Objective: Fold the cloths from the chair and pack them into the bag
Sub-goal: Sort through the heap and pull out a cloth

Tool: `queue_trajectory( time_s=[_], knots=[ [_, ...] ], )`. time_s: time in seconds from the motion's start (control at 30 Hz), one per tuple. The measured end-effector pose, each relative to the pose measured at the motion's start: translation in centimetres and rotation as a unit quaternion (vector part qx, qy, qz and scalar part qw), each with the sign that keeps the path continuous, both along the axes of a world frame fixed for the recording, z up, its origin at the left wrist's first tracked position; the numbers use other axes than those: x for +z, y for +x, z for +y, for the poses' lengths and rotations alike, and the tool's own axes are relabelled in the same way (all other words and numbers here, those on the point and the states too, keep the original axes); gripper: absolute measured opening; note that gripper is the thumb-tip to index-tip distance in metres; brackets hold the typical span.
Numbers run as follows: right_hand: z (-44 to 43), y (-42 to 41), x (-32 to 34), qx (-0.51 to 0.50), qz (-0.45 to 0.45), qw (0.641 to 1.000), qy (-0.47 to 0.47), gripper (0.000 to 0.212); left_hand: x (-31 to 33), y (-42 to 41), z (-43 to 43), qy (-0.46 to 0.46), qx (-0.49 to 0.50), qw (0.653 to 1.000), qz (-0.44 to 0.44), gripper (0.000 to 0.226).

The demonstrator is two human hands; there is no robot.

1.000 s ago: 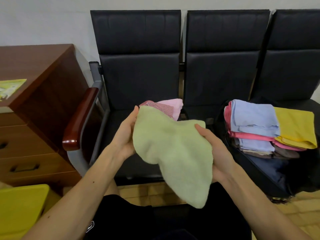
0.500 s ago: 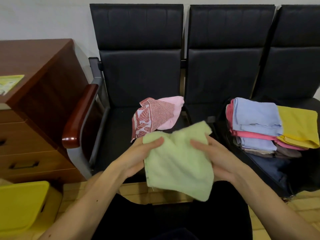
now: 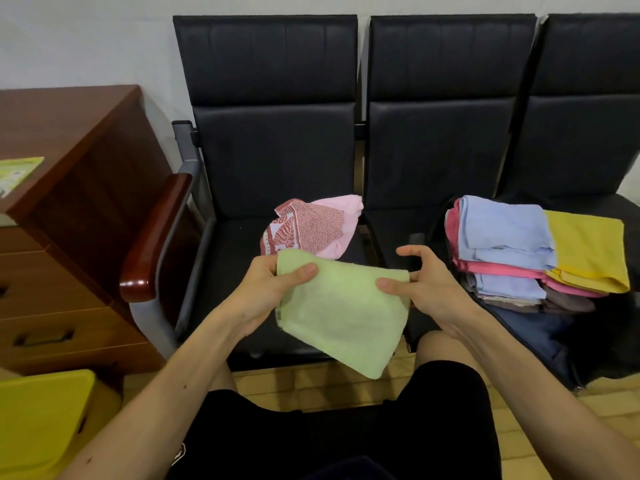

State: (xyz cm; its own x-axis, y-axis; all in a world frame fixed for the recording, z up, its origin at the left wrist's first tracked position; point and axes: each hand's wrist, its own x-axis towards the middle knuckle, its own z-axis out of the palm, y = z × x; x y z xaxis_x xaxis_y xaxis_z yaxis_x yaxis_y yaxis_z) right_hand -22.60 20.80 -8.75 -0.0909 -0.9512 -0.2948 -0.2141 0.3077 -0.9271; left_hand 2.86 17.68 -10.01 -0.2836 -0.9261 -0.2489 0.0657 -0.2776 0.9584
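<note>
The person wears black shorts [image 3: 346, 434] ending above the knees, with a small white mark [image 3: 180, 451] near the left leg's hem. The left forearm [image 3: 166, 393] and right forearm [image 3: 519, 375] are bare.

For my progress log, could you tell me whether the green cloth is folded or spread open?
Folded, it seems: the green cloth shows doubled layers; left hand and right hand pinch its top corners.

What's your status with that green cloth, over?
Left hand and right hand each pinch the green cloth, folded over. Patterned cloth and pink cloth lie on the chair. Nothing blocks the bag.
</note>
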Motion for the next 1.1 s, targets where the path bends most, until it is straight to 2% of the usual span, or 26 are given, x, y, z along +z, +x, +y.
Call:
queue_trajectory(
  time_s=[0.13,0.2,0.27,0.33,0.4,0.5,0.67,0.8,0.87,0.93,1.0,1.1],
  knots=[
    [-0.7,-0.6,0.3,0.043,0.019,0.997,-0.061,0.043,0.7,0.1,-0.4,-0.023,-0.015,1.0,-0.01,0.04],
    [-0.9,-0.7,0.6,0.063,0.045,0.995,-0.069,0.05,1.2,0.4,-0.8,-0.049,-0.022,0.998,-0.022,0.04],
    [-1.2,-0.8,0.7,0.068,0.119,0.986,-0.093,0.061,1.6,0.4,-1.1,-0.085,-0.026,0.995,-0.038,0.038],
    [-1.6,-0.6,1.0,0.052,0.205,0.969,-0.127,0.062,1.6,0.4,-1.5,-0.12,-0.015,0.991,-0.055,0.034],
    [-1.9,-0.4,1.5,0.029,0.266,0.949,-0.167,0.049,1.7,0.2,-1.7,-0.144,0.007,0.987,-0.074,0.024],
    [-2.1,-0.2,2.1,0.021,0.309,0.926,-0.215,0.024,1.8,0.1,-2.0,-0.152,0.036,0.985,-0.079,0.014],
    [-2.0,-0.3,2.1,0.018,0.324,0.921,-0.216,0.021,1.7,-0.1,-2.5,-0.178,0.101,0.971,-0.127,0.03],
    [-1.8,-0.8,1.8,0.017,0.286,0.936,-0.206,0.022,2.0,-0.4,-2.3,-0.23,0.105,0.954,-0.161,0.019],
    [-1.5,-1.2,1.6,0.036,0.243,0.955,-0.165,0.019,2.0,-0.1,-2.3,-0.255,0.064,0.954,-0.146,0.019],
    [-1.3,-1.5,1.2,0.061,0.199,0.969,-0.131,0.018,2.2,0.1,-2.1,-0.243,0.015,0.962,-0.121,0.023],
    [-1.0,-1.9,1.1,0.076,0.109,0.986,-0.104,0.016,2.6,-0.3,-1.6,-0.227,0.0,0.968,-0.105,0.015],
    [-0.9,-2.7,1.5,0.075,-0.107,0.987,-0.092,0.022,3.4,-1.0,-1.1,-0.237,0.007,0.967,-0.091,0.011]
  ],
)
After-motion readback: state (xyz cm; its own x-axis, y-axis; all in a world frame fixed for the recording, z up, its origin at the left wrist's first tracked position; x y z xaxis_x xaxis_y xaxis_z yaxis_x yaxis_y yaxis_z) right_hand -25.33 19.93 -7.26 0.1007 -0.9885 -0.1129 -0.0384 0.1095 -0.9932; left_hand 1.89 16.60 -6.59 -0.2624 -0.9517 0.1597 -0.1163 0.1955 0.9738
